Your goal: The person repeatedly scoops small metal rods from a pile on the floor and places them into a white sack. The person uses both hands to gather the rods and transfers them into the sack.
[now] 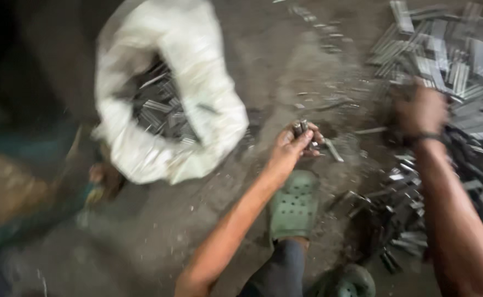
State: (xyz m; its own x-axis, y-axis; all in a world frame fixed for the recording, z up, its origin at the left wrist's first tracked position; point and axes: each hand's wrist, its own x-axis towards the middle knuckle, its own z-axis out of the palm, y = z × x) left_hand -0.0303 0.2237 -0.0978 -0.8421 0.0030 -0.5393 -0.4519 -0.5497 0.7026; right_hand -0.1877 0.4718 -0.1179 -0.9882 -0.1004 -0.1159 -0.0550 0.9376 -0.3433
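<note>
My left hand point(292, 146) is closed around a small bundle of short grey metal pieces point(301, 128), held above the floor just right of a white sack point(197, 99). The sack stands open and holds several more of the same metal pieces point(159, 107). My right hand point(422, 110) reaches into a big heap of metal pieces point(450, 60) at the right; its fingers are buried in the pile and blurred, so its grip is not visible. A dark band circles that wrist.
A green perforated clog point(293, 204) on my foot is planted on the dirty concrete floor, with a second one point(347, 281) at the bottom edge. Loose metal pieces point(395, 220) spread down the right side. A blurred teal object point(27, 181) lies at the left.
</note>
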